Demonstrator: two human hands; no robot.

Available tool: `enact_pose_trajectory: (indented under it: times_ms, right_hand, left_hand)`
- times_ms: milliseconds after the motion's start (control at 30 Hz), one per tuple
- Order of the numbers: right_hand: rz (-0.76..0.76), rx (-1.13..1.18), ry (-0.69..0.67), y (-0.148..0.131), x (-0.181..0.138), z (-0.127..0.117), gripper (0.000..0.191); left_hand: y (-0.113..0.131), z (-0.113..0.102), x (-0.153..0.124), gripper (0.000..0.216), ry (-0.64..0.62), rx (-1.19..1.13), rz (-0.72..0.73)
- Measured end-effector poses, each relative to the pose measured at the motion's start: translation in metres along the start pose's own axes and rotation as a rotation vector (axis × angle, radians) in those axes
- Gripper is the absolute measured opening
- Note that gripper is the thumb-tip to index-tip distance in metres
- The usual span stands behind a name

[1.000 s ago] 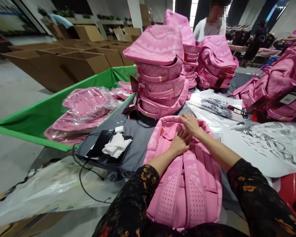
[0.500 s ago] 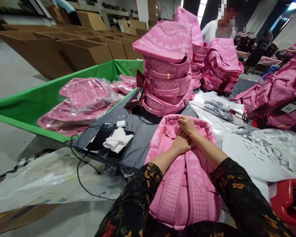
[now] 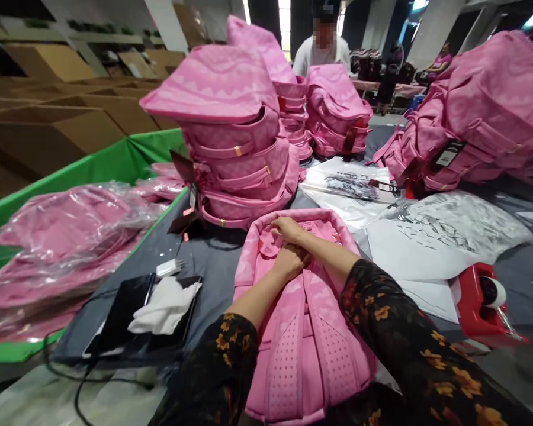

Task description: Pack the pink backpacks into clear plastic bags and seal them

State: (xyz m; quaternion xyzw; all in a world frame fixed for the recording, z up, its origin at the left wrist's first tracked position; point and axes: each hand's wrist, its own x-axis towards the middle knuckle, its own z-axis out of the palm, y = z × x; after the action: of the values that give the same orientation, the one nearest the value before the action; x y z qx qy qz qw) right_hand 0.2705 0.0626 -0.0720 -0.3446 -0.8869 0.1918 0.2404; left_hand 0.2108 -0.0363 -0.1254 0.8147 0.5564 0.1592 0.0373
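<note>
A pink backpack (image 3: 275, 361) lies before me with its padded, perforated shoulder straps facing up and its top end away from me. My right hand (image 3: 288, 229) is closed on the fabric near the top of the back panel, fingers curled. Just below it, my left hand (image 3: 290, 260) rests closed at the upper ends of the straps, partly covered by my right wrist. Exactly which part each hand grips is hidden. Beyond the top edge stands a stack of pink backpacks (image 3: 235, 142) with dark hang tags.
A green-walled bin (image 3: 142, 151) at left holds plastic-wrapped pink bags (image 3: 71, 225). Nearby lie a white cloth (image 3: 164, 305), a dark phone (image 3: 124, 307) and a charger (image 3: 169, 267). At right are clear plastic bags (image 3: 462, 225) and a red tape dispenser (image 3: 475, 302). A person (image 3: 308, 54) stands behind.
The view has swung to the right, so the tape dispenser shows more fully and the bin sits farther left. Both hands stay at the backpack's top, hardly changed.
</note>
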Motion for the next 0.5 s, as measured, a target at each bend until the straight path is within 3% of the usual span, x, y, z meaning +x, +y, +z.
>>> enact_pose_trajectory:
  times_ms: [100, 167, 267, 367, 500]
  right_hand:
    - [0.030, -0.050, 0.009, 0.024, 0.007, -0.030, 0.014]
    - [0.144, -0.093, 0.071, 0.062, 0.011, -0.060, 0.021]
    - [0.400, -0.160, 0.132, 0.134, 0.011, -0.094, 0.024]
    - [0.647, -0.218, 0.113, 0.192, -0.001, -0.101, 0.030]
    - [0.750, -0.206, 0.089, 0.223, -0.011, -0.088, 0.022]
  left_hand:
    - [0.010, -0.001, -0.007, 0.041, 0.132, 0.121, -0.045]
    - [0.015, 0.000, -0.009, 0.043, 0.185, 0.159, -0.087]
    - [0.017, 0.000, -0.010, 0.045, 0.155, 0.162, -0.137]
    - [0.015, 0.001, -0.010, 0.046, 0.133, 0.154, -0.147]
    - [0.014, -0.001, -0.013, 0.046, 0.127, 0.144, -0.145]
